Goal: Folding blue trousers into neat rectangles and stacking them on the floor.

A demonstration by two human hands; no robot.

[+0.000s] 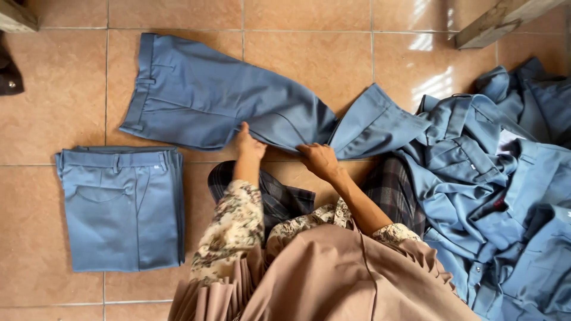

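Both hands pinch blue trousers spread on the tiled floor

The left hand point(248, 145) and right hand point(318, 159) each pinch the near edge of the blue trousers point(220, 98), just ahead of the knees. Their long axis runs sideways, waistband beyond the left hand, hem past the right, where the leg kinks; uneven pulling could crease it. A folded stack point(122, 208) lies left, a shirt heap point(493, 178) right.

— What are the hands on?
— Both the left hand point(248, 144) and right hand point(319, 159) pinch blue trousers point(208, 95) spread on the tiled floor point(47, 119).
— Around them?
— Folded trousers point(122, 208) left, a heap of blue shirts point(499, 184) right.
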